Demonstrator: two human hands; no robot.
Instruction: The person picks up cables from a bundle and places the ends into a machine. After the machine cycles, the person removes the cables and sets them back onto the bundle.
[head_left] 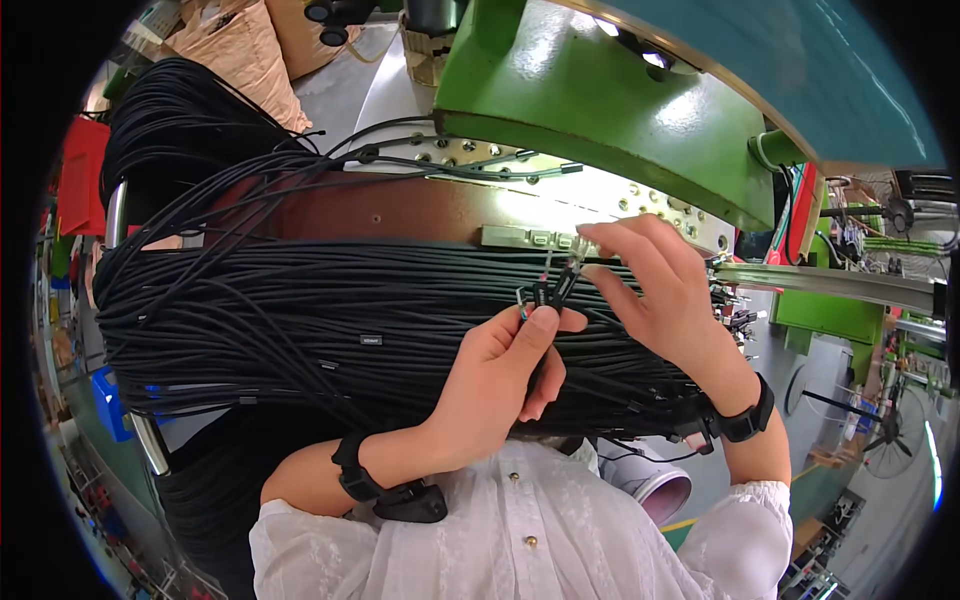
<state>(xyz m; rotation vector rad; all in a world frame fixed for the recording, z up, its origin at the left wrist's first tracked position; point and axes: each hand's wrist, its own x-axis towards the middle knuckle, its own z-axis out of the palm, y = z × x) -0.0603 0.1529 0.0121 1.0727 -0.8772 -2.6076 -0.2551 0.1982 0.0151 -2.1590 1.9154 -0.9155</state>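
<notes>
Black cable ends point(545, 290) pinched — left hand point(500, 385) clenched, right hand point(660, 290) gripping one connector point(575, 255).

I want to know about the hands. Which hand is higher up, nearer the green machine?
The right hand. It reaches up by the metal plate under the green machine, pinching a cable end. The left hand sits lower, over the black cables.

Cable bundle point(300, 320) — before machine point(600, 110)
</notes>
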